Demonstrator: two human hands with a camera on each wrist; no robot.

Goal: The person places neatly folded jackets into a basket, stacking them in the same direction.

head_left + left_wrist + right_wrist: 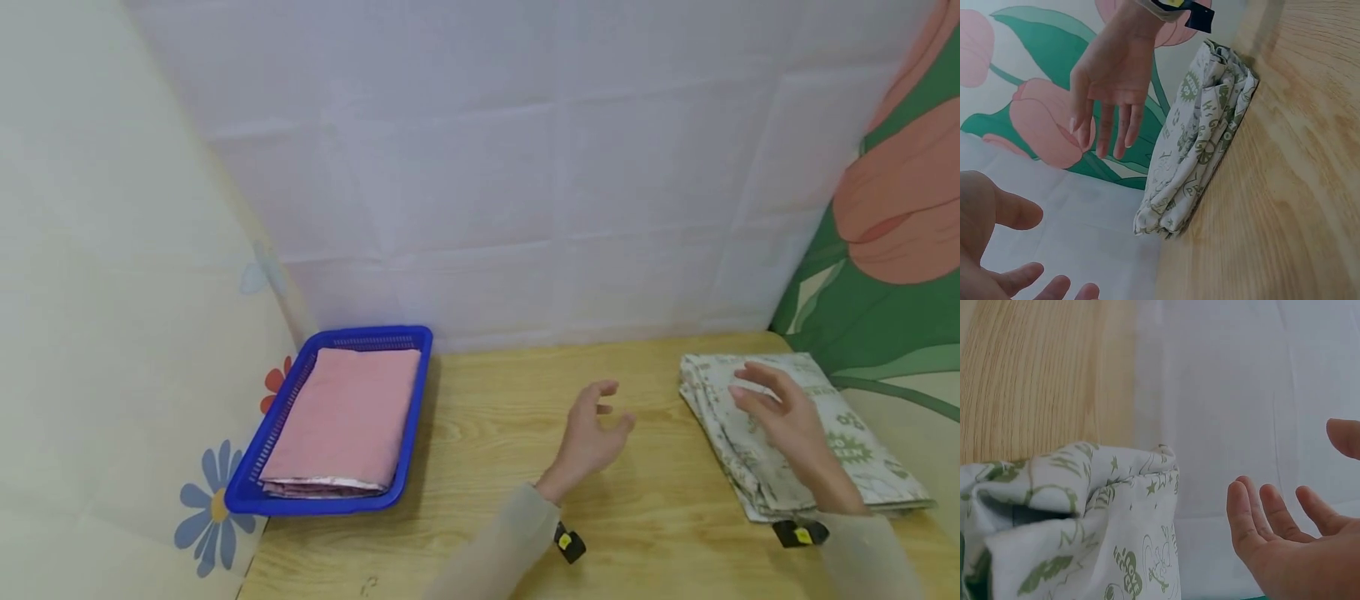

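Observation:
A folded white cloth with green print (847, 408) lies on the right side of the table, its layered folds showing in the left wrist view (1191, 144). Above it hovers my right hand (787, 429), fingers loosely bent and holding nothing; in the right wrist view that hand (1297, 544) is beside the printed cloth (1129, 531). My left hand (588, 433) hangs over the middle of the table, left of the cloth, with thumb and fingers spread apart and nothing between them. Far to its left, a folded pink cloth (345, 417) lies inside a blue plastic basket (405, 475).
The wooden table (480, 500) meets a white sheet (480, 208) hung at the back. Hangings with printed flowers stand at both sides, including a large tulip pattern (907, 200) at the right. Dark wrist straps with small devices (570, 543) sit on both wrists.

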